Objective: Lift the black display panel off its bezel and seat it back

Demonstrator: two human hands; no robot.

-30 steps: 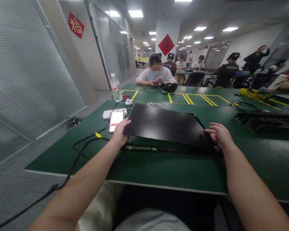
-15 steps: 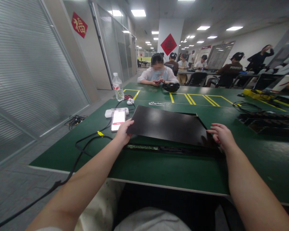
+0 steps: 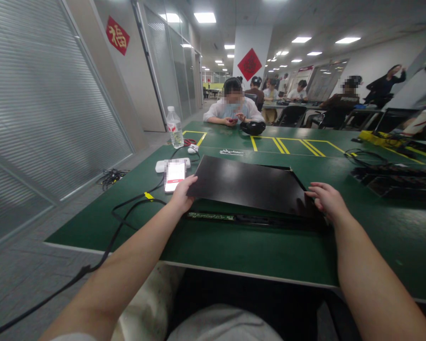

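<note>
A large flat black panel point(image 3: 246, 184) lies tilted on the green table point(image 3: 234, 246), its near edge raised above a black frame with a green circuit strip point(image 3: 213, 216). My left hand point(image 3: 182, 195) grips the panel's near left corner, thumb on top. My right hand point(image 3: 326, 201) holds the near right corner, fingers curled over its edge.
A phone point(image 3: 174, 175) with a lit screen, a white power bank point(image 3: 172, 163) and black cables point(image 3: 128, 210) lie left of the panel. A water bottle point(image 3: 174, 127) stands further back. More black parts point(image 3: 394, 182) lie at the right. A seated person point(image 3: 233, 108) faces me across the table; several others sit behind.
The panel's near edge has come down a little toward the frame, both hands still on its corners. The view shifted slightly.
</note>
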